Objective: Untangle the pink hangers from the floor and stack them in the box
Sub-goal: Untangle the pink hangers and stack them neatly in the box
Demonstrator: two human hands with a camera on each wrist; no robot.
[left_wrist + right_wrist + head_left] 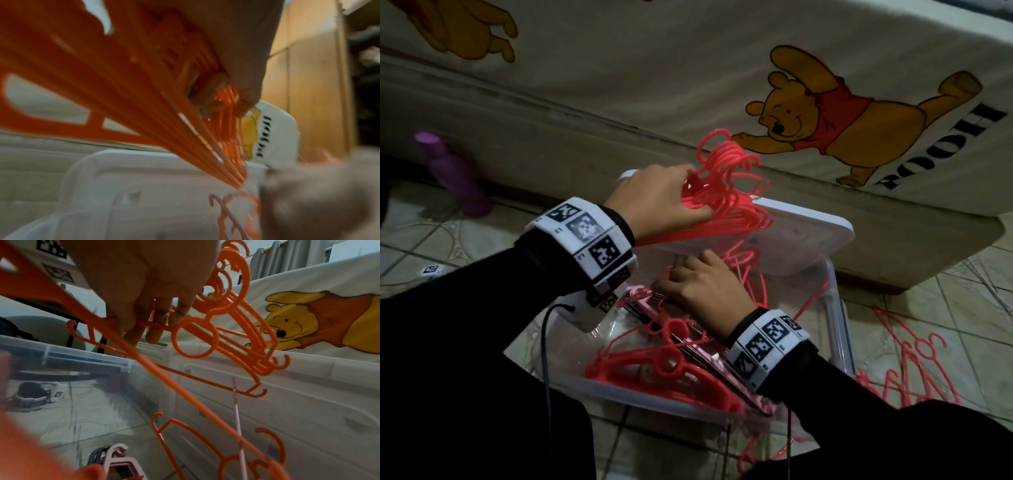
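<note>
black sleeves [465, 342] – tiled floor [431, 240] (pooh sheet [688, 68] behind)

Black capitals "POOH" [941, 147] printed on pale bed sheet [688, 85] beyond both hands, beside yellow bear drawing, letters turned sideways. In left wrist view same word, blurred, not clearly readable. Square black-and-white code markers on white wristbands [589, 233] above both hands; small digits beside them unreadable.

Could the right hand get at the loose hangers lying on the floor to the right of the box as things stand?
Probably yes: the right hand is down in the box, and the floor hangers lie uncovered just beyond its right wall, on that hand's side.
</note>
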